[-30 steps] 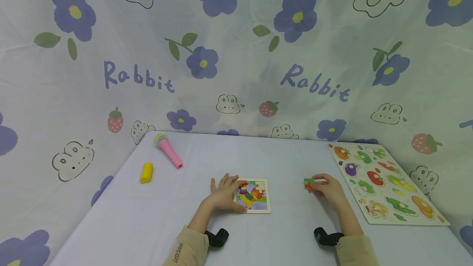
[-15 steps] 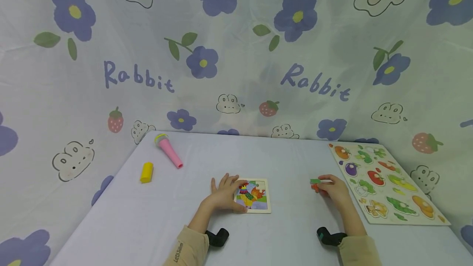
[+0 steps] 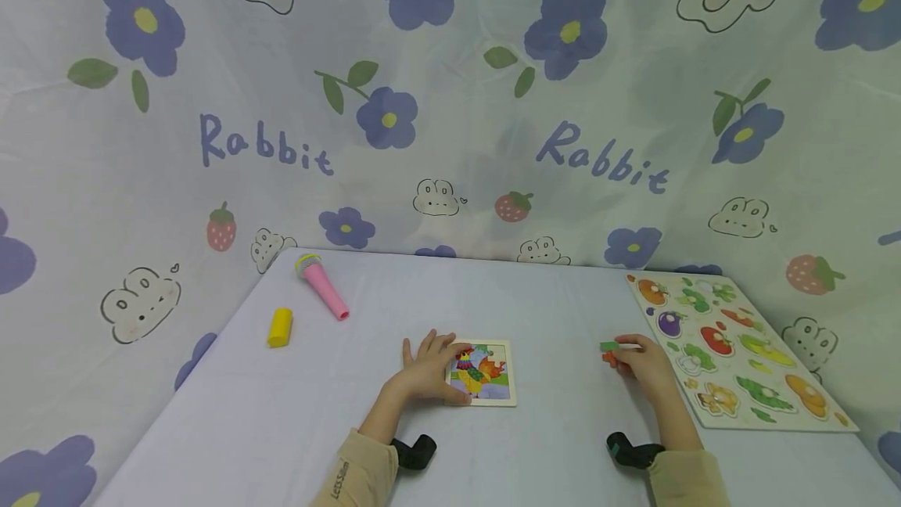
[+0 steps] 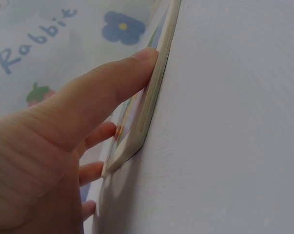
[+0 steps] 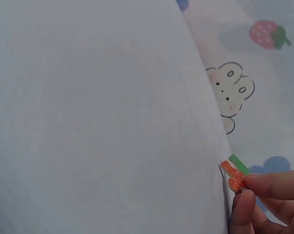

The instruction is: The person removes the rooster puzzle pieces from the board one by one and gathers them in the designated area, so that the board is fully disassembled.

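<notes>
A small square rooster puzzle [image 3: 486, 378] in a pale wooden frame lies on the table in the head view. My left hand [image 3: 422, 378] holds its left side, thumb by the near edge and index finger by the far edge. In the left wrist view, the thumb [image 4: 112, 80] rests on the frame [image 4: 149, 105], and the other fingers are spread behind it. To the right, my right hand [image 3: 644, 366] pinches a small green and orange puzzle piece [image 5: 236, 178] between thumb and fingers. Whether this is one piece or two, I cannot tell.
A vegetable peg board [image 3: 739, 350] lies at the right, near my right hand. At the left are a pink toy microphone [image 3: 324, 288] and a yellow block [image 3: 280, 328]. A patterned cloth [image 3: 450, 100] hangs behind the white table [image 3: 549, 444].
My right hand has moved rightward with the green and orange piece, away from the puzzle. My left hand and the puzzle have stayed in place.
</notes>
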Tool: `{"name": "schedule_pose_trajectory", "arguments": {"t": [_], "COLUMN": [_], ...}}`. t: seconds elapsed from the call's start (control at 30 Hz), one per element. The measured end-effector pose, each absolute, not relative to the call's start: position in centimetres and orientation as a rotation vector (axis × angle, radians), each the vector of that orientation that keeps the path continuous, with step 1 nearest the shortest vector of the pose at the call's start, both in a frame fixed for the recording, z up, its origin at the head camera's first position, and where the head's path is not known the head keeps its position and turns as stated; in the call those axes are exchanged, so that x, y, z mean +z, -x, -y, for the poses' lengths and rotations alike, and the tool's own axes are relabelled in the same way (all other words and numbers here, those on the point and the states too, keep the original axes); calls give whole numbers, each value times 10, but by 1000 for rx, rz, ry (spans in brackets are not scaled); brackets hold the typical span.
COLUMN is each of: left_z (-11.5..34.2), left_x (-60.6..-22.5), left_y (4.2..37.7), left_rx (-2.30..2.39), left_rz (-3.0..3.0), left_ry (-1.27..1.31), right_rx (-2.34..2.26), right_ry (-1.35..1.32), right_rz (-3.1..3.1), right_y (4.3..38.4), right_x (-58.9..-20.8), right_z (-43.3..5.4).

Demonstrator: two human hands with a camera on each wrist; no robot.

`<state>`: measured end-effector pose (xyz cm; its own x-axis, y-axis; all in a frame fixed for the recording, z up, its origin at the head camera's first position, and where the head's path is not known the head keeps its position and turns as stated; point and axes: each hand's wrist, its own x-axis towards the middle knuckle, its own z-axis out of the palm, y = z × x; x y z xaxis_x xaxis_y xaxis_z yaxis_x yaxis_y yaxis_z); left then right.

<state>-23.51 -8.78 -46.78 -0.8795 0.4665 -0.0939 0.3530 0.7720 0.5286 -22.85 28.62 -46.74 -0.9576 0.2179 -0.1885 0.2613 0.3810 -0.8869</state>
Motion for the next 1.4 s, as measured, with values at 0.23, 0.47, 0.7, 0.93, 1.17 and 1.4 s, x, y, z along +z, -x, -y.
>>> {"name": "schedule_pose_trajectory", "arguments": {"t": [0.23, 0.47, 0.7, 0.93, 1.17, 1.4], "left_z": [88, 88, 88, 88, 88, 88], "left_x": [-469, -468, -467, -467, -468, -468], "left_y": [235, 234, 234, 234, 234, 234], "left_rx": [752, 748, 753, 741, 749, 752], "left_rz": [-2747, -2751, -2751, -2754, -2754, -2753], "left_ry": [-644, -642, -645, -651, -652, -649], "right_rx": [-1673, -1590, -1503, -1422, -1331, -1172], "right_ry": [-485, -517, -526, -527, -509, -522], "right_rz": [-2570, -2647, -2737, -2836, -2923, -3001], "right_y": [229, 227, 227, 228, 229, 231], "right_x": [-468, -468, -468, -469, -470, -472], "right_z": [-288, -287, -287, -288, -290, -288]}}
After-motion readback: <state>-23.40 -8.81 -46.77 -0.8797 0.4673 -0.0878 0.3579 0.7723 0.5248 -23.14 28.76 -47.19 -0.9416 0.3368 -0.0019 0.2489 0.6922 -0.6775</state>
